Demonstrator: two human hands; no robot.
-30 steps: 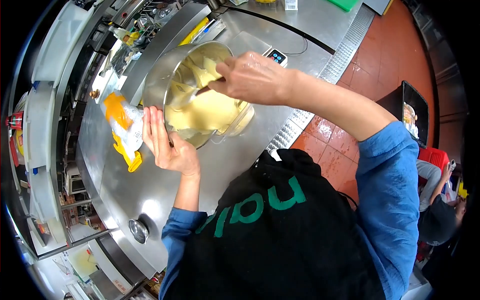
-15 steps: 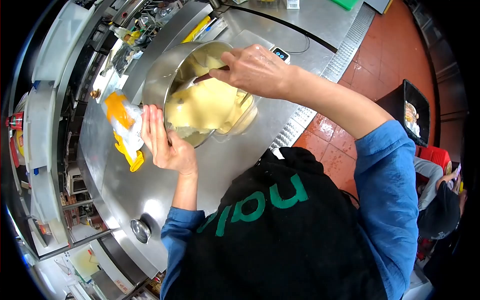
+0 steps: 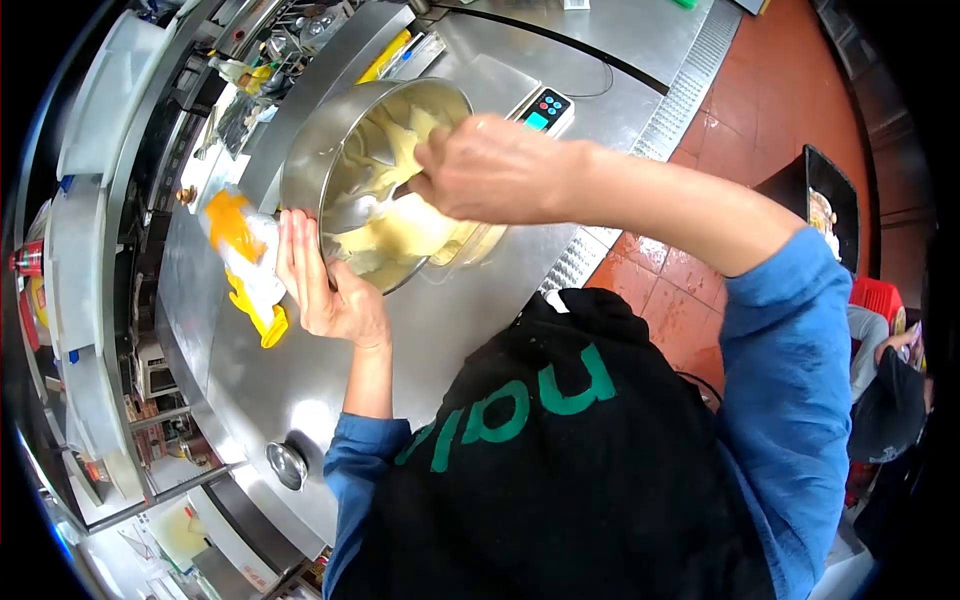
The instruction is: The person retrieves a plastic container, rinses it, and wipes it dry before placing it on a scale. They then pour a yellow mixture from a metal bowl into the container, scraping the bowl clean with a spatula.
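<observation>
A large steel mixing bowl (image 3: pixel 312 150) is tipped on its side, its mouth facing right. My left hand (image 3: pixel 338 298) steadies it, fingers straight along the outside and thumb by the lower rim. Thick pale-yellow batter (image 3: pixel 400 232) lies in the lower part and streaks the inner wall. Inside the mouth, my right hand (image 3: pixel 490 170) is closed around the dark reddish-brown handle of a tool, probably a spatula; its working end is hidden. A clear plastic container (image 3: pixel 472 250) with yellow batter sits under the rim, partly covered by the bowl and my hand.
A digital scale (image 3: pixel 545 112) stands beyond my right wrist. Left of the bowl lies a plastic bag with orange markings (image 3: pixel 235 220) and a yellow end. A small metal bowl (image 3: pixel 287 465) rests near the front edge. A black bin (image 3: pixel 830 200) and a seated person (image 3: pixel 885 405) are at right.
My right hand has moved slightly down and left, deeper into the bowl. Less batter covers the mouth, and more bare steel shows inside. The scale's display has come into view.
</observation>
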